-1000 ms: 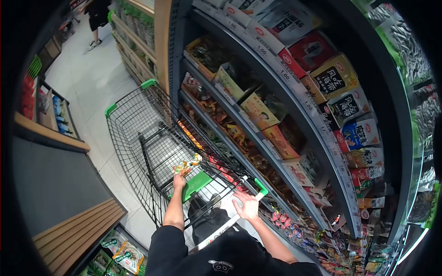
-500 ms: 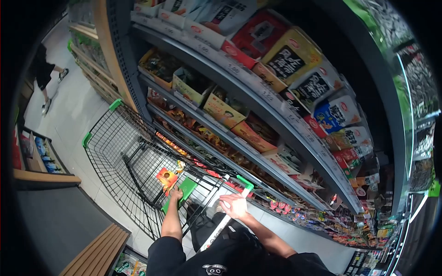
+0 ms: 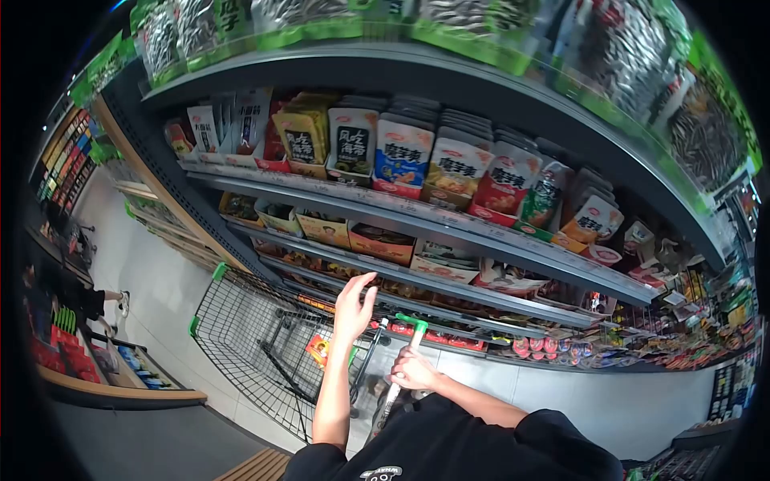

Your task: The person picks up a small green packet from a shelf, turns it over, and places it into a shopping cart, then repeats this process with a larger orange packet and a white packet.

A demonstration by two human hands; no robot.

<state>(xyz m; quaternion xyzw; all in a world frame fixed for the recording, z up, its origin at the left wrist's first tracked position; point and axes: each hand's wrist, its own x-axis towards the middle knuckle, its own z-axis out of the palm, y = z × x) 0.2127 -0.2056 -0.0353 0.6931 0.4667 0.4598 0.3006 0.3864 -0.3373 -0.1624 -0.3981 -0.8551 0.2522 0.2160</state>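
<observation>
My left hand (image 3: pixel 353 303) is raised in front of the lower shelves, fingers apart and nothing in them. Its forearm crosses over the shopping cart (image 3: pixel 233 333), a black wire cart with green corners. Inside the cart lies an orange and yellow packet (image 3: pixel 319 349), partly hidden behind that forearm. The fingers of my right hand (image 3: pixel 414 369) are wrapped round the cart handle (image 3: pixel 390 398), a pale bar with a green end piece. Nearest the left hand are open boxes of small snacks, such as the brown and orange box (image 3: pixel 381 243).
Snack pouches (image 3: pixel 401 156) line the shelf (image 3: pixel 321 188) above, and larger green-edged bags (image 3: pixel 321 24) fill the top one. A person (image 3: pixel 92 303) is in the aisle at left. A dark counter (image 3: pixel 160 441) stands at lower left.
My left hand has come up out of the cart toward the shelves, leaving the orange packet inside. My right hand has closed round the handle. The view has turned to face the shelves.
</observation>
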